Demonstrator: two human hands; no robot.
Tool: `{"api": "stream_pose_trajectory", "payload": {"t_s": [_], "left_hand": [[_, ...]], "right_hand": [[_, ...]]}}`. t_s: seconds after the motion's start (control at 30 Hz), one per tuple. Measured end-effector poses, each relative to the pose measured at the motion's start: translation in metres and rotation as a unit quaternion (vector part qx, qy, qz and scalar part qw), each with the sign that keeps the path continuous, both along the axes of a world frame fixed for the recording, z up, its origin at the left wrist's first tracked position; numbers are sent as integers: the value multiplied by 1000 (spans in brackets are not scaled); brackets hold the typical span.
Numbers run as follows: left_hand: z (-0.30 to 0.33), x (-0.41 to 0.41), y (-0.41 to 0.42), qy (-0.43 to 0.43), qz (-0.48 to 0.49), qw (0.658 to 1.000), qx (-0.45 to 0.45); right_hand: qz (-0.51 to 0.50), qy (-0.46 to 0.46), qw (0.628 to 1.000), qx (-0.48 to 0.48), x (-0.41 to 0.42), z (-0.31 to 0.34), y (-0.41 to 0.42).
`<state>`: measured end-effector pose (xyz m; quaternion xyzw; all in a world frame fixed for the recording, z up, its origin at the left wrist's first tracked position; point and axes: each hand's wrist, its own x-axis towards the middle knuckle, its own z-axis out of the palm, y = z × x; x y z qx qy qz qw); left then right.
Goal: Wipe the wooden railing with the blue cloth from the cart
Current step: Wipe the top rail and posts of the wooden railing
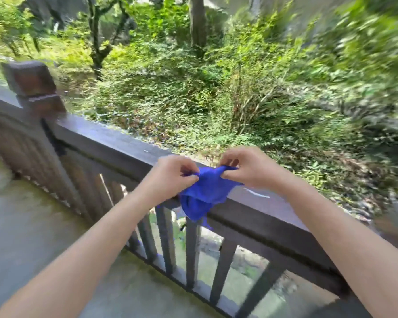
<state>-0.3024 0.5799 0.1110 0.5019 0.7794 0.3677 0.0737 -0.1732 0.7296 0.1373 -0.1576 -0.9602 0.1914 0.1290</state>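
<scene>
A bright blue cloth [203,193] hangs bunched between both hands just above the dark wooden railing [106,143]. My left hand [170,174] pinches its upper left edge. My right hand [246,167] pinches its upper right edge. The cloth's lower folds droop over the rail's top and front face. The railing runs diagonally from upper left to lower right, with vertical balusters [191,251] under it. The picture is motion-blurred. No cart is in view.
A square wooden post [32,88] caps the railing at the upper left. A grey concrete floor [28,226] lies on my side. Beyond the rail the ground drops into dense green shrubs and trees [193,76].
</scene>
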Motion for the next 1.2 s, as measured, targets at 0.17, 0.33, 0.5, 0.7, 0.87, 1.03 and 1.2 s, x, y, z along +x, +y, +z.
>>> {"api": "stream_pose_trajectory", "payload": {"t_s": [0.17, 0.33, 0.5, 0.7, 0.87, 1.03, 1.2], "left_hand": [[22, 26, 89, 31, -135, 990, 12], [38, 71, 152, 55, -266, 962, 38], [30, 114, 188, 87, -381, 921, 7], [-26, 141, 211, 73, -410, 909, -37], [-70, 155, 206, 99, -391, 914, -40], [-100, 182, 179, 235, -362, 900, 57], [-111, 185, 182, 285, -324, 901, -46]], "right_hand": [[-124, 18, 992, 17, 66, 22, 48], [-264, 6, 964, 42, 127, 32, 62], [-381, -31, 923, 37, 172, 20, 62], [-453, -65, 889, -5, 191, -42, 67], [-516, -16, 856, -36, 196, -89, 54], [-519, -4, 853, -46, 190, -130, 38], [-493, -59, 868, 5, 193, -144, 51]]}}
